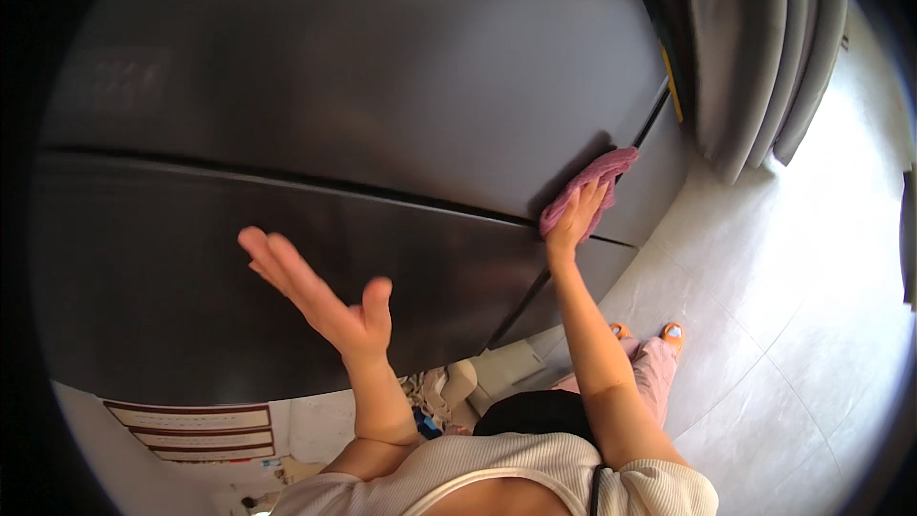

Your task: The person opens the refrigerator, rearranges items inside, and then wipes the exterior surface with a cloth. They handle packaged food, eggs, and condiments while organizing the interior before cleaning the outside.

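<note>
A crumpled pink cloth lies pressed against the dark grey front of what looks like a multi-door refrigerator. Spread over the cloth is my right hand, holding it at the place where the dark door seams meet. My left hand is raised before another door panel, with the thumb apart from the fingers and nothing in it. Whether its fingertips touch the panel is hard to tell.
Grey curtains hang at the upper right, beside the appliance. Pale floor tiles stretch along the right, near my orange footwear. Framed panels with writing are on the lower-left wall. Assorted items lie below my left forearm.
</note>
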`<state>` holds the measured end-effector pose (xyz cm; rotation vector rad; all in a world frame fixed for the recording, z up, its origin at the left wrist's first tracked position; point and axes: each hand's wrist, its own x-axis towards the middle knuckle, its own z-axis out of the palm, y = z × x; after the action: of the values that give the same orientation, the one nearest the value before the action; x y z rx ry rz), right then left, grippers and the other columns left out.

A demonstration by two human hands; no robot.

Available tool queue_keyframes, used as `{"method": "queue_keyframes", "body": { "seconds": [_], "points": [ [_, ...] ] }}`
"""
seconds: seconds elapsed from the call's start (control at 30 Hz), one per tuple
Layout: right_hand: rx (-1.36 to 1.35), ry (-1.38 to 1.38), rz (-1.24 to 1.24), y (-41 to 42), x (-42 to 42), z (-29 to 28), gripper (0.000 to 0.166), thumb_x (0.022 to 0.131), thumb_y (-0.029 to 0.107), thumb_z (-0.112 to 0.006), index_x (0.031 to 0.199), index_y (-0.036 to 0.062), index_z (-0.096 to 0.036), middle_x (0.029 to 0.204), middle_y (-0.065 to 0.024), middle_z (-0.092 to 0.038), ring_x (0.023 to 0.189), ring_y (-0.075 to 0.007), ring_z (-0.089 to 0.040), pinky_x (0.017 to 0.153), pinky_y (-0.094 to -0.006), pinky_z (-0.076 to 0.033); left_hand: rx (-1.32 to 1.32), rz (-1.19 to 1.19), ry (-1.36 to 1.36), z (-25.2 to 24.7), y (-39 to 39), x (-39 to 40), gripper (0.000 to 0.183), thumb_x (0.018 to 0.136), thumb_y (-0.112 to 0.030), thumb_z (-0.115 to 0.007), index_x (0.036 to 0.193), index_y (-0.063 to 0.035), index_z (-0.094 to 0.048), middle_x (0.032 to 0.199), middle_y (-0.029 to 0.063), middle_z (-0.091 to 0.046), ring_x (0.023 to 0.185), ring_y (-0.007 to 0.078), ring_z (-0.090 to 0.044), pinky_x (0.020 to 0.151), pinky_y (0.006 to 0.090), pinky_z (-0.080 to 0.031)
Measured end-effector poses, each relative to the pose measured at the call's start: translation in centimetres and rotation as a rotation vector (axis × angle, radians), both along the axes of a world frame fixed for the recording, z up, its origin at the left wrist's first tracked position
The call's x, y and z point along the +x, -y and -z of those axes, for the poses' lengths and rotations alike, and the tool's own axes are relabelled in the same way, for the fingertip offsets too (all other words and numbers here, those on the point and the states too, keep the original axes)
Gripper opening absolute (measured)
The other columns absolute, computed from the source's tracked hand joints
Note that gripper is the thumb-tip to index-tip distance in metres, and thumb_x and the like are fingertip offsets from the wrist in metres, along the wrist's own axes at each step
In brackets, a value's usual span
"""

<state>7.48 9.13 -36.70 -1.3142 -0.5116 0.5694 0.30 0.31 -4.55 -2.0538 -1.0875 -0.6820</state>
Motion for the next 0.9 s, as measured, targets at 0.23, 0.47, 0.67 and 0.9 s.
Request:
{"method": "queue_keyframes", "body": {
  "seconds": [0.23, 0.47, 0.67, 0.9],
  "points": [
    [0.359, 0.396, -0.015, 1.3, 0.0, -29.4, 0.056, 0.086, 0.031, -0.055, 0.135, 0.0067, -0.042, 0.149, -0.0226, -0.016, 0.137, -0.0388, -0.016, 0.109, -0.0464, -0.016, 0.279, 0.390, 0.074, -3.3, 4.8, -4.6, 0.057, 0.098, -0.037, -0.023, 0.142, -0.0014, -0.018, 0.148, 0.0263, -0.005, 0.138, 0.0406, -0.012, 0.113, 0.0499, -0.015],
    [0.484, 0.542, 0.121, 2.3, -1.1, -38.9, 0.056, 0.086, 0.030, -0.053, 0.135, 0.0075, -0.040, 0.146, -0.0230, -0.021, 0.134, -0.0420, -0.023, 0.103, -0.0520, -0.027, 0.416, 0.553, 0.054, -2.9, 6.2, -7.7, 0.049, 0.098, -0.024, -0.024, 0.138, 0.0032, -0.021, 0.146, 0.0302, -0.009, 0.135, 0.0458, -0.016, 0.112, 0.0535, -0.017],
    [0.197, 0.368, 0.020, 2.0, 0.4, -13.8, 0.056, 0.094, 0.031, -0.037, 0.142, 0.0040, -0.028, 0.149, -0.0150, -0.022, 0.139, -0.0312, -0.017, 0.112, -0.0396, -0.012, 0.385, 0.516, -0.017, -0.1, 6.9, -9.3, 0.047, 0.096, -0.020, -0.023, 0.138, 0.0028, -0.024, 0.145, 0.0291, -0.015, 0.134, 0.0453, -0.019, 0.111, 0.0560, -0.018],
    [-0.021, 0.179, 0.169, 2.2, -0.8, -1.3, 0.060, 0.097, 0.037, -0.024, 0.143, -0.0004, -0.016, 0.151, -0.0222, -0.007, 0.140, -0.0365, -0.006, 0.112, -0.0411, -0.009, 0.367, 0.385, -0.038, 1.1, 8.8, -8.6, 0.045, 0.096, -0.024, -0.025, 0.136, -0.0054, -0.030, 0.146, 0.0219, -0.022, 0.135, 0.0388, -0.024, 0.111, 0.0535, -0.018]
  ]
}}
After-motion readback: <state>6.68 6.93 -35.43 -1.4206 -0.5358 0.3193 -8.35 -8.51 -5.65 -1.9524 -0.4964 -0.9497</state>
